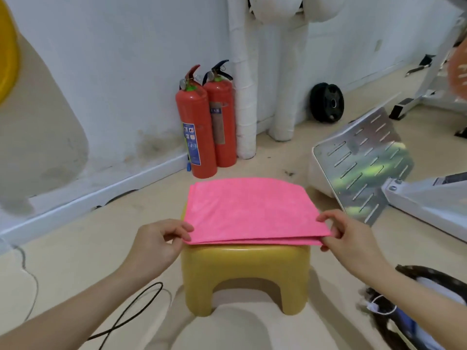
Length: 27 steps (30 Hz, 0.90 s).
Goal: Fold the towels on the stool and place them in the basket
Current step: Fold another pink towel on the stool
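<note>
Pink towel point(250, 210): folded flat in several layers, approx. square, lying on top of yellow plastic stool point(245, 271), centre of scene. Towel's wider than the seat, so it overhangs left, right & near side. Stacked edges show along near side & at far-left corner. Near-left corner pinched by left hand point(156, 245), near-right by right hand point(351, 236). Stool stands upright.

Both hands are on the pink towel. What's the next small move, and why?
Probably lift the near edge and fold it toward the far edge: the left hand and right hand each pinch a near corner of the pink towel, which lies flat, overhanging the stool.
</note>
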{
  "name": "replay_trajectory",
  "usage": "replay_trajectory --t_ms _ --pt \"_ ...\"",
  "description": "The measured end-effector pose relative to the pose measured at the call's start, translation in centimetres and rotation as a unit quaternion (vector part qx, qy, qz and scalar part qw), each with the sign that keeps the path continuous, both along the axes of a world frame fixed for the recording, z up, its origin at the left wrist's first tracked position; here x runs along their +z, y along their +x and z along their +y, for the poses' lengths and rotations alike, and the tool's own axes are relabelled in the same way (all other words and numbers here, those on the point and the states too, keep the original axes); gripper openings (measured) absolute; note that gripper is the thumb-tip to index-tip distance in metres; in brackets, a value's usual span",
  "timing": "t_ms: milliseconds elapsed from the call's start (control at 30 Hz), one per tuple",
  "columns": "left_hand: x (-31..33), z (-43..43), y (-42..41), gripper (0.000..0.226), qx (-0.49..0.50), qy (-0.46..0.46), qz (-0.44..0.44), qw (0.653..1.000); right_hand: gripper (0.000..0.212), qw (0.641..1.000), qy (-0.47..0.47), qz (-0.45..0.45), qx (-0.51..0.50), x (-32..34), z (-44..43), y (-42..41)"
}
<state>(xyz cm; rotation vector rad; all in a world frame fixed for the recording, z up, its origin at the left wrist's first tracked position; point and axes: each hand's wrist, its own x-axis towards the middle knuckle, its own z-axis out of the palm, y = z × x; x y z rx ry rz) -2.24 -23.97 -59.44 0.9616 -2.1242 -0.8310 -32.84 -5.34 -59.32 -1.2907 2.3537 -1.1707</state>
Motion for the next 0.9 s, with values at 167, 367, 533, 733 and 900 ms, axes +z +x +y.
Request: replay_trajectory --t_ms 167,367,533,733,900 --pt "-0.1 0.5 0.8 0.033 -0.015 -0.015 -0.004 1.000 0.047 0.998 -0.006 0.045 0.044 -1.7 1.0 0.0" --pt "-0.5 1.5 1.7 0.033 -0.006 0.005 0.027 1.000 0.033 0.986 -0.008 0.119 0.114 -2.7 2.5 0.5" --pt "-0.8 2.6 3.2 0.032 -0.016 0.090 0.016 0.996 0.021 0.960 0.016 0.197 0.197 -2.9 4.0 1.2" --pt "2.6 1.7 4.3 0.025 -0.159 0.340 -0.220 0.900 0.023 0.900 0.030 0.269 0.342 -1.1 4.1 0.5" --pt "5.5 -4.9 1.0 0.021 0.025 0.278 -0.140 0.950 0.025 0.935 0.032 0.284 0.209 3.7 -3.2 -0.2"
